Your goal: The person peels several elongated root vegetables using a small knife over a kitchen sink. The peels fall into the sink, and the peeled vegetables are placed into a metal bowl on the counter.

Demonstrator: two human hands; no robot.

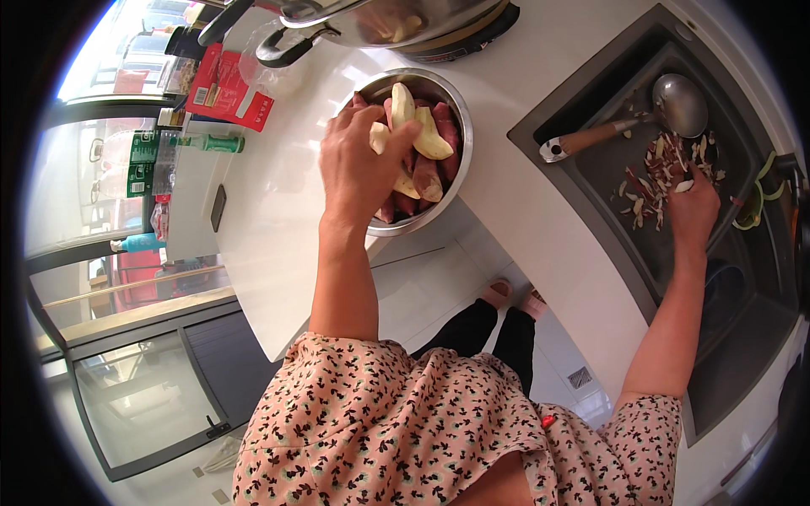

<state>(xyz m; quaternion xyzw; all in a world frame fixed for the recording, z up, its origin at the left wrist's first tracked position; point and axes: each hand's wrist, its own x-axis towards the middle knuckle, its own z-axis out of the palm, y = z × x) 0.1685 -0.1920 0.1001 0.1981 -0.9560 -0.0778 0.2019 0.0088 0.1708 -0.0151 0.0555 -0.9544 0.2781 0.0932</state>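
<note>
A round stainless steel bowl (466, 148) on the white counter holds red-skinned sweet potatoes (447, 136) and several peeled pale ones (432, 136). My left hand (361, 155) reaches over the bowl's left side, its fingers curved around a pale peeled piece (379, 137); whether it grips the piece cannot be told. On the right, my right hand (694, 202) is in the dark sink, at a heap of red and white peelings (661, 158). A small whitish piece shows at its fingers, and what it holds is partly hidden.
Beside the peelings lies a metal ladle (680, 106) with a wooden handle. A steel pot (380, 25) with black handles stands beyond the bowl. The dark sink's rim (579, 215) borders the counter (506, 209). A red packet (231, 88) and a green bottle (218, 143) are at the left.
</note>
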